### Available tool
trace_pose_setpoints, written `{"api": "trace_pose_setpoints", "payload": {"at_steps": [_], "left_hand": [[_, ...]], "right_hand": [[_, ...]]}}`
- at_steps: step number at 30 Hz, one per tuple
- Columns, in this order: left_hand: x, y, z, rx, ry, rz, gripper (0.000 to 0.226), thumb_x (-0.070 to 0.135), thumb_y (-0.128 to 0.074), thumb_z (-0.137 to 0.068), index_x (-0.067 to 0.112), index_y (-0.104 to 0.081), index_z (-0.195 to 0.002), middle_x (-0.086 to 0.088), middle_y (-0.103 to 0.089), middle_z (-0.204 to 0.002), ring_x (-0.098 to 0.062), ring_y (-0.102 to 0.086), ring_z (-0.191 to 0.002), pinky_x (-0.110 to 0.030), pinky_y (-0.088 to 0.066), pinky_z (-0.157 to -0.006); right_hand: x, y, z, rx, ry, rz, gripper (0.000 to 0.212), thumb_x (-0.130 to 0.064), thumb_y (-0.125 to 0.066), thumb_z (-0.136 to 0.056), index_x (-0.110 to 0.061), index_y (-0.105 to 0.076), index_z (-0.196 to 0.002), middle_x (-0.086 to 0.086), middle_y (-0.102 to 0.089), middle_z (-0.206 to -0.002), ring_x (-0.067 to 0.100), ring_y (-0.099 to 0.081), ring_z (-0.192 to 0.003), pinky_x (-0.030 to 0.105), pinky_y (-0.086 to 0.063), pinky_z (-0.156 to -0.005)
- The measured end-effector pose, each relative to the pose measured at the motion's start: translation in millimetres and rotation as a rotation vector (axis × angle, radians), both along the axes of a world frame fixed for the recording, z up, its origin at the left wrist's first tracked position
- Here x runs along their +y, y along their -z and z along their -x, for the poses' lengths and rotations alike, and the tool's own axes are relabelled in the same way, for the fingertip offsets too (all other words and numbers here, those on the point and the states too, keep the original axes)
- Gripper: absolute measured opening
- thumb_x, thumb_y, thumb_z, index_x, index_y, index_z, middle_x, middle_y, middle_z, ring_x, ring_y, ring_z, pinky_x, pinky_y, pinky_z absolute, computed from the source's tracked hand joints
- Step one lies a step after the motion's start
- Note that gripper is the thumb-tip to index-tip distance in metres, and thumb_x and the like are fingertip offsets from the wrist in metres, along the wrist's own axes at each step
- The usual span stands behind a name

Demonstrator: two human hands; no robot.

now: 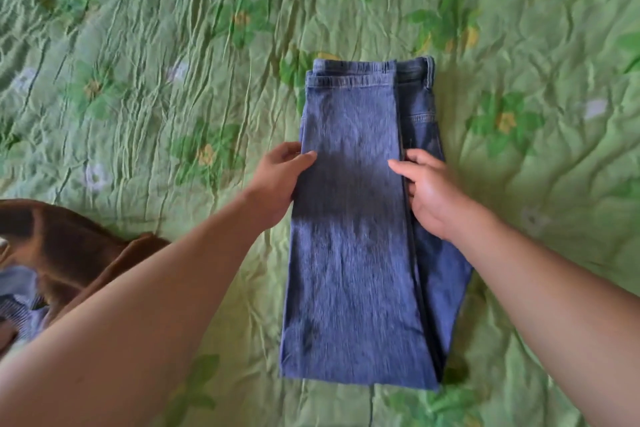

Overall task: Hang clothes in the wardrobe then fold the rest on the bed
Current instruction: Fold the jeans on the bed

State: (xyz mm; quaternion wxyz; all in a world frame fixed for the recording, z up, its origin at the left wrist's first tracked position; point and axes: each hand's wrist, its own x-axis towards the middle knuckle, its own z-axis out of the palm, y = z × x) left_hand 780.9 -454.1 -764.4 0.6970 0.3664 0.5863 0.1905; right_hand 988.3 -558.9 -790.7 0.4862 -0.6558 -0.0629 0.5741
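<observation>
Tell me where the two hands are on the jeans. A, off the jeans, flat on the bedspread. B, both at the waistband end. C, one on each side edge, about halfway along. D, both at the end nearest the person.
C: the left hand holds the left edge of the jeans and the right hand holds the right edge, both roughly midway along the folded length.

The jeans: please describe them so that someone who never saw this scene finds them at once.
A green flowered bedspread fills the view. At its middle lie the jeans, folded lengthwise, with the left hand and right hand gripping their long edges. They alone are blue denim; the heap at the left edge is brown and striped.
</observation>
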Motion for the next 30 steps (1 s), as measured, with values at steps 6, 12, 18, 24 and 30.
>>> {"api": "trace_pose_setpoints", "payload": {"at_steps": [6, 12, 18, 24, 30], "left_hand": [[-61.3, -4.5, 48.8, 0.054, 0.212, 0.249, 0.029, 0.014, -0.066, -0.096, 0.001, -0.064, -0.122, -0.014, -0.072, -0.118, -0.027, -0.069, -0.11, -0.048, -0.054, -0.1], [-140.7, -5.2, 92.3, 0.069, 0.328, 0.443, 0.031, 0.011, -0.067, -0.094, 0.002, -0.064, -0.124, -0.01, -0.073, -0.118, -0.027, -0.069, -0.112, -0.048, -0.052, -0.102], [-192.9, -9.5, 119.1, 0.118, 0.297, 0.417, 0.028, 0.008, -0.065, -0.095, 0.007, -0.066, -0.123, -0.007, -0.075, -0.114, -0.024, -0.07, -0.11, -0.042, -0.057, -0.095], [-207.5, -3.5, 125.8, 0.283, 0.357, 0.199, 0.012, 0.014, -0.068, -0.095, 0.014, -0.071, -0.107, -0.013, -0.075, -0.109, -0.027, -0.072, -0.099, -0.05, -0.058, -0.09], [-213.7, 9.0, 126.6, 0.465, 0.508, -0.179, 0.011, 0.025, -0.07, -0.092, 0.019, -0.063, -0.099, 0.002, -0.073, -0.085, -0.02, -0.067, -0.076, -0.019, -0.046, -0.056]], "right_hand": [[-85.0, -7.0, 19.5, 0.168, -0.112, 0.159, 0.032, -0.011, -0.072, -0.088, -0.005, -0.067, -0.119, 0.012, -0.076, -0.11, 0.027, -0.071, -0.102, 0.041, -0.056, -0.09], [-165.7, -23.5, 62.7, 0.162, -0.208, 0.337, 0.042, -0.001, -0.074, -0.085, 0.009, -0.061, -0.123, 0.021, -0.074, -0.111, 0.037, -0.071, -0.107, 0.055, -0.05, -0.103], [-214.7, -28.3, 87.4, 0.11, -0.156, 0.329, 0.035, 0.003, -0.07, -0.087, 0.002, -0.064, -0.122, 0.017, -0.073, -0.116, 0.035, -0.068, -0.113, 0.053, -0.048, -0.107], [-229.0, -21.4, 100.0, -0.265, -0.27, 0.276, 0.013, -0.012, -0.072, -0.091, -0.013, -0.068, -0.103, 0.002, -0.075, -0.105, 0.026, -0.07, -0.106, 0.047, -0.051, -0.102], [-226.3, -15.4, 105.1, -0.629, -0.398, 0.262, 0.024, -0.02, -0.07, -0.092, -0.015, -0.059, -0.112, 0.004, -0.071, -0.096, 0.032, -0.067, -0.093, 0.04, -0.05, -0.08]]}}
